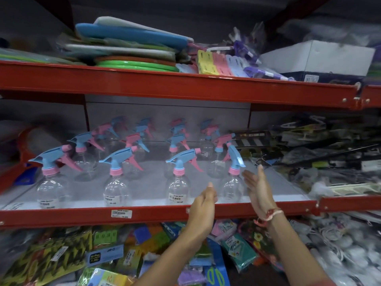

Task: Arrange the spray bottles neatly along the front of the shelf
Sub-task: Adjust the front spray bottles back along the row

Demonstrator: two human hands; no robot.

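Several clear spray bottles with blue and pink trigger heads stand in rows on the grey middle shelf [268, 182]. Along the front edge stand a left bottle [50, 182], a second [115, 182], a third [178, 182] and a rightmost one [233, 182] whose head is turned sideways. My left hand [204, 205] and my right hand [257, 188] are held flat, palms facing each other, on either side of the rightmost bottle. Neither hand touches it. More bottles [136, 141] stand in rows behind.
A red shelf beam [82, 216] with a price tag runs along the front. The upper shelf [185, 83] carries stacked boards, clips and a white box [321, 58]. Dark packaged goods [319, 145] crowd the shelf's right side. Colourful packets [123, 254] fill the bin below.
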